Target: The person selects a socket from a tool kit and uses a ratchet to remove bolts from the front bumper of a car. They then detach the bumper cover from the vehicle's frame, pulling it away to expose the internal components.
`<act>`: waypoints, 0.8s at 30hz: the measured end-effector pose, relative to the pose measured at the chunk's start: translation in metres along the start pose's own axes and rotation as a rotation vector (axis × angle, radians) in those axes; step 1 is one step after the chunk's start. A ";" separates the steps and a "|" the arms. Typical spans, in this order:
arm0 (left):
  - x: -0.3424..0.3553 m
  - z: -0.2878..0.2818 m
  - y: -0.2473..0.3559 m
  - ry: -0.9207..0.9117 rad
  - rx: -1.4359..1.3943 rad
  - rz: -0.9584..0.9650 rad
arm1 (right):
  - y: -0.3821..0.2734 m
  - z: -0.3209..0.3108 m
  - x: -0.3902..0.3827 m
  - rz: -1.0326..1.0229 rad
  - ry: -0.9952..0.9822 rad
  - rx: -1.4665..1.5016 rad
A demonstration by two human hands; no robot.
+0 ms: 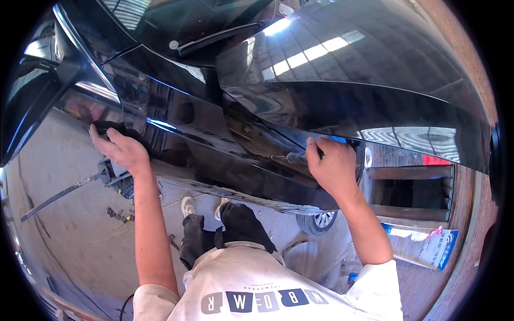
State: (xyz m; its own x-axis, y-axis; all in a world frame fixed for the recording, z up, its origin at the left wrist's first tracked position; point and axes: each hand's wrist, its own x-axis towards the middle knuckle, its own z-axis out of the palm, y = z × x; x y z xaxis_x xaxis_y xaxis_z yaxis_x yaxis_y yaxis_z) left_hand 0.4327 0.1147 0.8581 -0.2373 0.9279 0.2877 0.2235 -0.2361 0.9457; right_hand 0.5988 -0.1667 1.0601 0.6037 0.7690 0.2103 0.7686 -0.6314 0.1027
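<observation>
My right hand [333, 163] is wrapped round the grey handle of what looks like a screwdriver [294, 157], its thin metal tip pointing left into the gap at the edge of a black car's fender [193, 131]. Dull, brownish metal [251, 140] shows inside that gap, below the hood [342, 67]. What the tip touches is too small to make out. Over on the left, my left hand [124, 152] lies against the car's dark side, fingers stretched out and holding nothing.
A wiper arm [225, 37] lies at the windshield base, and a side mirror [32, 101] juts out at far left. Below the car are a wheel [317, 222] and a dark tool or stand [113, 175] on the concrete floor. Printed plastic packaging [420, 246] lies at right.
</observation>
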 end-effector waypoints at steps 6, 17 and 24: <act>0.000 -0.002 0.000 -0.001 0.006 0.010 | -0.006 0.001 0.001 0.076 0.004 -0.005; 0.000 0.003 -0.006 0.012 0.073 0.091 | 0.009 -0.006 0.005 -0.165 0.113 0.084; 0.017 -0.008 -0.011 0.039 0.176 0.218 | 0.035 -0.065 -0.021 0.016 0.201 0.303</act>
State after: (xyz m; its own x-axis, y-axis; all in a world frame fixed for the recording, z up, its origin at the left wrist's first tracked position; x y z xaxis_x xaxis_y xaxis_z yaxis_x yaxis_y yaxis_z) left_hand 0.4183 0.1302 0.8536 -0.2006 0.8480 0.4905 0.4333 -0.3723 0.8208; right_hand 0.5989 -0.2117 1.1224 0.5857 0.7052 0.3995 0.8053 -0.5620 -0.1886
